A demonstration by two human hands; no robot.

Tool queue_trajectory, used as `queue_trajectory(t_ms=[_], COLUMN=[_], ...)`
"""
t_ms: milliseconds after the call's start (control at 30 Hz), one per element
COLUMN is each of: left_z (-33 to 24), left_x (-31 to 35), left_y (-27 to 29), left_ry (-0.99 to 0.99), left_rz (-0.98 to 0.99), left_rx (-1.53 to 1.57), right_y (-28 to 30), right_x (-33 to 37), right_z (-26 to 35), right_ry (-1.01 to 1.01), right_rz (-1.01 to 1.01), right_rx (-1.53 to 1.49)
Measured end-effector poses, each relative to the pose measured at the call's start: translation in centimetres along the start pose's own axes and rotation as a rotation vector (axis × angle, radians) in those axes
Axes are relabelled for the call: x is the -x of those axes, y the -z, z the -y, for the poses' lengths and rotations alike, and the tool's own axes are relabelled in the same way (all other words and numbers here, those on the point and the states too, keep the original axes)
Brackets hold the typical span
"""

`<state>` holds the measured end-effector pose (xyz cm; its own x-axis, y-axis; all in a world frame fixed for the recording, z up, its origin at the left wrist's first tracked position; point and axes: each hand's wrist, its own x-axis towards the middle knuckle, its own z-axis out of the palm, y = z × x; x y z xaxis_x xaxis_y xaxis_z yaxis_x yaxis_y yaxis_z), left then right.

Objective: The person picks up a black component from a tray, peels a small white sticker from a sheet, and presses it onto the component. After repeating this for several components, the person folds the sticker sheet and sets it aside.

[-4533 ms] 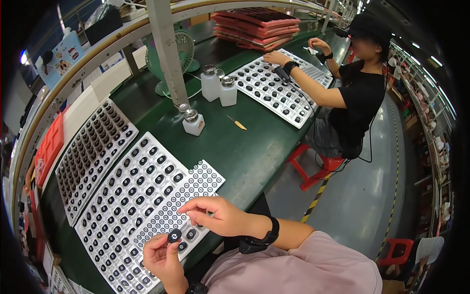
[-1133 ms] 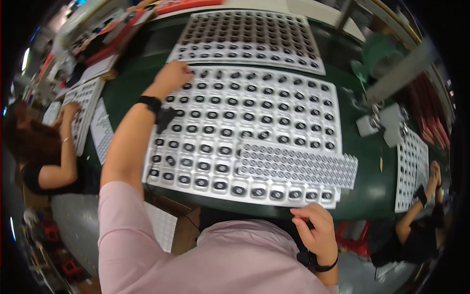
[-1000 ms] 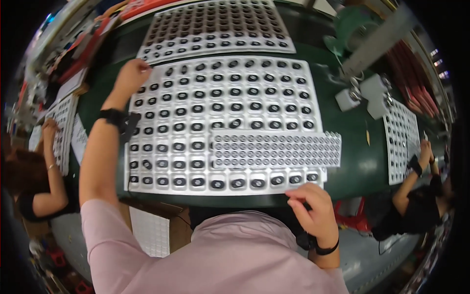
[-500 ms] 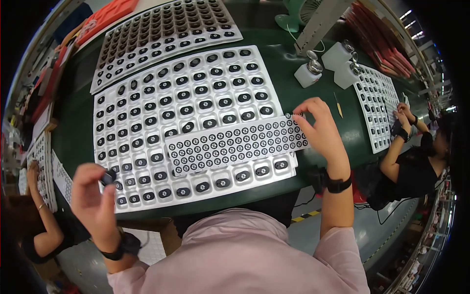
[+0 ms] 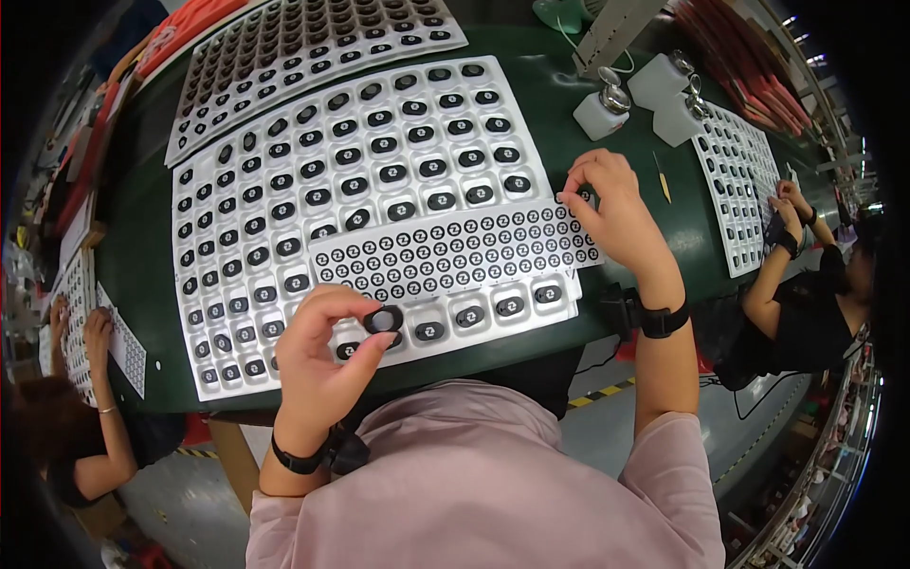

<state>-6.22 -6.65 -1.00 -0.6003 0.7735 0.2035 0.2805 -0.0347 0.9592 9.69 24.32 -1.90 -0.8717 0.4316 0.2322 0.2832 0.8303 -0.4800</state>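
Note:
My left hand [image 5: 327,356] pinches a small black oval case [image 5: 383,321] between thumb and fingertips, with a pale round spot facing me. It is over the near edge of a white molded tray [image 5: 559,311], whose pockets hold several similar black ovals with white marks. A white sheet of round black-and-white stickers [image 5: 455,248] lies slantwise across that tray. At the sheet's upper right end, my right hand [image 5: 611,204] has thumb and fingertips closed on the edge. Whether a loose sticker is between them is hidden.
Another filled tray [image 5: 313,57] lies behind. White pump bottles [image 5: 603,112] and a thin yellow-handled tool [image 5: 663,180] are on the green table [image 5: 682,232] to the right. Co-workers sit on both sides, the right one at another tray [image 5: 735,190].
My left hand has brought the black oval case from the tray's left near corner rightward to the sticker sheet's lower edge. My right hand stays at the sheet's end. The view has shifted slightly.

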Motion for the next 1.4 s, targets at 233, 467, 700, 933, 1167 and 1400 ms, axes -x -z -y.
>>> queue_trajectory(t_ms=[233,467,700,933,1167,1400], left_z=[0.5,-1.0,-1.6,-2.0,-1.8,-1.7], left_x=[-0.5,0.3,0.8,1.1,1.0,1.0], left_y=[-1.7,-2.3,-2.7,-2.6,-2.8,-2.9], left_ry=[-0.047,-0.064,-0.024,-0.083,-0.122,-0.148], left_rz=[0.037,0.067,0.128,0.120,0.116,0.103], left_rx=[-0.036,-0.002,0.056,-0.020,-0.030,-0.051], right_y=[1.0,1.9,-0.2,-0.4,-0.2,0.3], right_x=[0.1,2.7,3.7,3.3,3.4,3.0], right_z=[1.6,6.8,12.0,13.1,13.6,13.8], right_ry=[0.346,0.123,-0.022,-0.145,-0.183,-0.159], right_rz=[-0.107,-0.045,0.379,0.492,0.500,0.519], right_rx=[0.280,-0.401,-0.973,-0.992,-0.923,-0.819])
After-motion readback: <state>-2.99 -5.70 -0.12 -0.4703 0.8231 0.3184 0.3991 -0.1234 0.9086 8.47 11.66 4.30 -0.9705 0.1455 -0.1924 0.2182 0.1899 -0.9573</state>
